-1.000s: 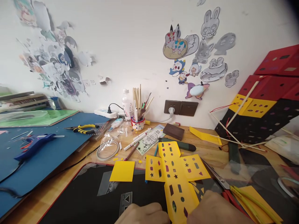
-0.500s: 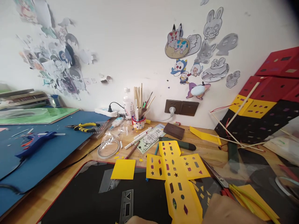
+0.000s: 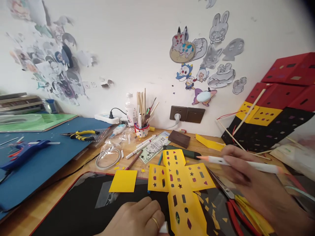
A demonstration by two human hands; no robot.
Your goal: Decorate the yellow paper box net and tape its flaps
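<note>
My right hand (image 3: 241, 173), blurred by motion, grips a white marker (image 3: 256, 166) with an orange tip pointing left. My left hand (image 3: 137, 218), wearing a ring, is curled at the bottom edge around a white cylindrical piece (image 3: 163, 227), mostly hidden. Between the hands lies a cross-shaped yellow paper cutout (image 3: 181, 204) with small dark shapes cut in it. A yellow square of paper (image 3: 123, 181) rests just beyond my left hand. Red-handled scissors (image 3: 230, 196) lie open below my right hand, beside yellow scraps (image 3: 213, 214).
A black mat (image 3: 71, 209) spans the front. A decorated pen cup (image 3: 142, 130) and a bottle (image 3: 131, 109) stand near the wall. Pliers (image 3: 82, 134) and a blue glue gun (image 3: 31, 152) lie on the left. Stacked red, yellow and black boxes (image 3: 283, 93) rise at right, with sticks against them.
Both hands have come up further into view. My right hand now shows the marker, my left hand the white piece. The stencil ruler is out of sight, and the view has shifted slightly right.
</note>
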